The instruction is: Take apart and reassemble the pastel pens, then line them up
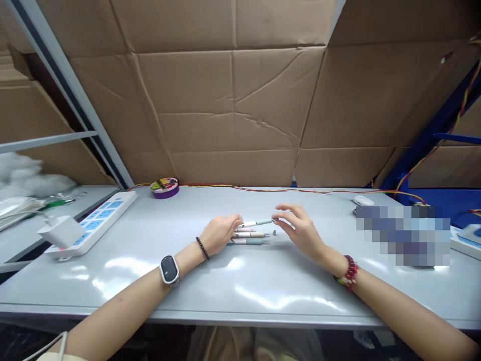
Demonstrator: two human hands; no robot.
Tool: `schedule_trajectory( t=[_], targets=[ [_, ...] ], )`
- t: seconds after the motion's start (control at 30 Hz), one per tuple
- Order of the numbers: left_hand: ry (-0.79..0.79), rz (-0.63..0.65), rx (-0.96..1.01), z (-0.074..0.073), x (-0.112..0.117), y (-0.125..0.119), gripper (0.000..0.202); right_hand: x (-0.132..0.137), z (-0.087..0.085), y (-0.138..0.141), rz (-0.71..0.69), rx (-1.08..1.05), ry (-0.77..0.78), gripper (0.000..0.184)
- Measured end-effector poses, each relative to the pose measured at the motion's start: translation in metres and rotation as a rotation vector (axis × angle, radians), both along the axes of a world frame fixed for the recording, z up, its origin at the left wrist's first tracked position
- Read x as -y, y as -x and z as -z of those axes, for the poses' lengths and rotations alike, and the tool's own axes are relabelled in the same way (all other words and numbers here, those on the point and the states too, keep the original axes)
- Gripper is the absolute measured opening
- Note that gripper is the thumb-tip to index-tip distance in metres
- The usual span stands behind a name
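Observation:
My left hand (220, 233) is closed around one end of a pale blue pen (259, 222), holding it level just above the grey table (240, 286). My right hand (298, 228) pinches the pen's other tip with thumb and forefinger, the remaining fingers spread. Under the held pen lie three more pens (250, 234) side by side on the table, one pink, one beige, one blue-green. A small dark bit (274, 232) lies beside their tips.
A white power strip (99, 220) with a plugged charger (60, 231) lies at the left. A purple tape roll (164, 187) and a red-yellow wire (300, 190) sit along the back edge under a cardboard wall. A white mouse (363, 200) rests at the right.

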State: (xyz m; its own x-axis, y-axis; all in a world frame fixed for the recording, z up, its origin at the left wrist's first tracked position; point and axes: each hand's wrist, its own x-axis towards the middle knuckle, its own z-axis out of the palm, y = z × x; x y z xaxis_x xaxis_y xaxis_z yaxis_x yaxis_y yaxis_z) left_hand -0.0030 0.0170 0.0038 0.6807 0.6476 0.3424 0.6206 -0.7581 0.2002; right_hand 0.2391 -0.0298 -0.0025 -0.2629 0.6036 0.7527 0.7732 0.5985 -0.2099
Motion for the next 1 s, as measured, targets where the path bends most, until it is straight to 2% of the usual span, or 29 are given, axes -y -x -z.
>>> schedule_trajectory(
  t=[0.13, 0.33, 0.47, 0.67, 0.77, 0.9, 1.0],
  targets=[
    [0.006, -0.009, -0.003, -0.0012, 0.0032, -0.0006, 0.03, 0.0004, -0.0013, 0.0003, 0.005, 0.004, 0.001, 0.012],
    [-0.028, 0.006, 0.002, -0.0006, 0.0013, -0.0009, 0.04, 0.003, -0.0029, 0.0033, -0.035, 0.029, -0.024, 0.012],
    [0.0, 0.004, -0.007, 0.0001, 0.0026, 0.0008, 0.031, 0.003, -0.0024, 0.0049, -0.059, 0.052, -0.052, 0.012],
    [-0.056, 0.098, -0.031, 0.0012, 0.0033, -0.0028, 0.04, 0.0011, -0.0024, 0.0028, -0.057, 0.037, -0.076, 0.012],
    [-0.045, 0.101, -0.013, 0.0011, 0.0025, -0.0024, 0.041, 0.0005, -0.0016, 0.0014, -0.052, 0.029, -0.066, 0.013],
    [0.005, 0.101, 0.003, 0.0017, 0.002, 0.0006, 0.03, 0.0009, -0.0017, 0.0022, -0.067, 0.004, -0.049, 0.012],
    [-0.022, 0.128, -0.004, 0.0034, 0.0017, 0.0005, 0.037, 0.0031, -0.0037, 0.0045, -0.088, -0.014, -0.049, 0.012]
  ],
)
